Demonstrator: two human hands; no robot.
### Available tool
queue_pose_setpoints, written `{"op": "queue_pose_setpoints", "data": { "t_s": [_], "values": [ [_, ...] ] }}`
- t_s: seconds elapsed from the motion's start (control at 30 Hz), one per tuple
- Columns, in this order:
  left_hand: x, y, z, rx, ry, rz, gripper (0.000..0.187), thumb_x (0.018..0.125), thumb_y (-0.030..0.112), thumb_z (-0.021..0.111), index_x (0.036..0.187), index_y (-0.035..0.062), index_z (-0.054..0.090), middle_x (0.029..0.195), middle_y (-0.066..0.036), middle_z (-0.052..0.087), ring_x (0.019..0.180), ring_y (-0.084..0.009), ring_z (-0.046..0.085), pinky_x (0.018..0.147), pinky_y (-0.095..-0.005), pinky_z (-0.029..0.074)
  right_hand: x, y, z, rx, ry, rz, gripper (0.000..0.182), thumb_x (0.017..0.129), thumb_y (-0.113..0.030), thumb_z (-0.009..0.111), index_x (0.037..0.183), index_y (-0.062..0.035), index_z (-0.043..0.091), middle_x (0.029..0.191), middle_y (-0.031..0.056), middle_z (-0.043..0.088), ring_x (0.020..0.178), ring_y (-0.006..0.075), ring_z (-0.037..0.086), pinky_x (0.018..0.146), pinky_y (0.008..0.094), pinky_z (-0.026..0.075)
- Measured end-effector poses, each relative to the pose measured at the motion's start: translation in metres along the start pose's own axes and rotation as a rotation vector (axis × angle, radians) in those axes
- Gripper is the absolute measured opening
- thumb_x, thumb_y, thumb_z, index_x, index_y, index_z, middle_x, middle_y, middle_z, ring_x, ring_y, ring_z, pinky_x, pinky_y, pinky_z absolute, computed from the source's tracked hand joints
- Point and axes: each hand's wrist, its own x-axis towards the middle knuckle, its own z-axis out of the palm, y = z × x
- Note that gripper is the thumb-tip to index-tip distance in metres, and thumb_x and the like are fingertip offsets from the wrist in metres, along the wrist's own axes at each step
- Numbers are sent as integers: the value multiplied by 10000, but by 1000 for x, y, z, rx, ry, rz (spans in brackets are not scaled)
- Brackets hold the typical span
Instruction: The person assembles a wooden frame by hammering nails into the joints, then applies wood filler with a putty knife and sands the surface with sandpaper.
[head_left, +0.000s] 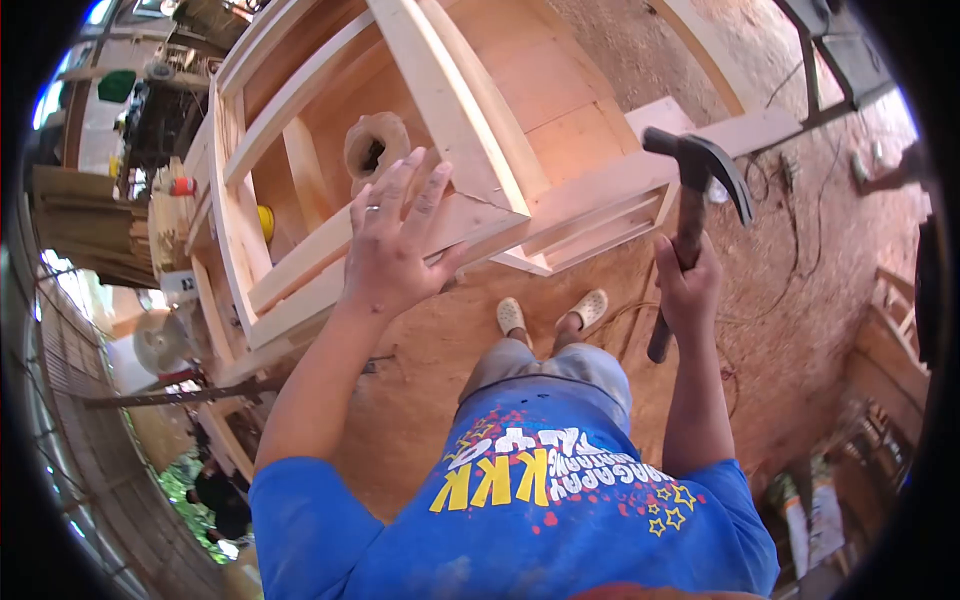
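Viewing from the head: left hand point(395, 245) set on the corner of the wooden frame point(490, 202), fingers spread, nothing pinched. Right hand point(688, 290) has its fingers wrapped round the handle of the hammer point(690, 165); the head stands above the fist, face towards the frame, claw away. Hammer and frame are apart.

Hazards noted. Spread fingers lie on the side of the frame facing the hammer; a glancing or misjudged swing could strike them. A loose grip could let the handle turn and the face land askew, denting the wood. A jagged line runs through the corner, to the thumb's side of the left fingers; if it is a split, a hard knock could widen it. The hollow roll point(396, 133) sits just beyond the left fingertips, contact uncertain; jolting might shift it.
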Motion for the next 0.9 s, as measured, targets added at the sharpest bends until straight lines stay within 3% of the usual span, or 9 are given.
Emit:
{"op": "queue_pose_setpoints", "data": {
  "t_s": [0.1, 0.3, 0.43, 0.53, 0.77, 0.87, 0.9],
  "values": [
    [-4, 0, -4, 3, 12, 38, 858, 814, 331, 823, 1574, 105, 497, 1640, -132, 436, 1488, -340, 437, 1178, -560, 336, 37, -24, 18, -139, -75, -75, 242, 963, -235, 743, 935, -17, 640, 675, 50, 593, 601, 117, 557, 582, 327, 468],
    [-5, 38, 13, 6, 107, -28, 592, 870, 124, 658, 1455, 49, 611, 1585, -81, 485, 1481, -289, 436, 1150, -624, 329, 62, -59, 49, -184, -181, 52, 284, 970, -254, 739, 949, 15, 651, 673, 37, 605, 549, 128, 584, 533, 319, 482],
    [1, 51, 27, -23, 219, 1, 487, 890, 177, 608, 1349, 22, 666, 1458, -81, 549, 1452, -260, 449, 1147, -616, 319, 73, -66, 62, -234, -187, 82, 282, 951, -235, 757, 927, 6, 613, 661, 27, 587, 522, 121, 582, 478, 308, 477],
    [-1, 41, 22, -71, 226, 131, 455, 868, 210, 629, 1273, 20, 711, 1407, -107, 570, 1439, -262, 454, 1145, -620, 311, 75, -76, 64, -292, -193, 109, 270, 931, -207, 774, 902, -8, 594, 653, 26, 577, 493, 121, 568, 441, 308, 458],
    [4, 32, 20, -93, 232, 297, 370, 832, 226, 645, 1121, 27, 764, 1374, -132, 581, 1416, -298, 468, 1146, -628, 308, 72, -87, 79, -360, -92, 85, 265, 887, -172, 794, 884, -11, 584, 648, 47, 579, 446, 132, 550, 409, 315, 439],
    [4, 37, 15, -81, 217, 294, 350, 821, 211, 651, 1102, 35, 764, 1364, -132, 589, 1385, -294, 500, 1149, -628, 310, 73, -76, 76, -368, -35, 24, 314, 865, -219, 800, 894, 31, 613, 678, 111, 629, 531, 212, 629, 494, 383, 500],
    [4, 37, 12, -55, 196, 286, 334, 813, 201, 658, 1084, 38, 764, 1356, -130, 596, 1374, -287, 512, 1149, -624, 314, 86, -54, 71, -505, -33, -52, 403, 831, -284, 808, 923, 74, 648, 749, 184, 687, 679, 306, 693, 632, 457, 541]
  ]
}}
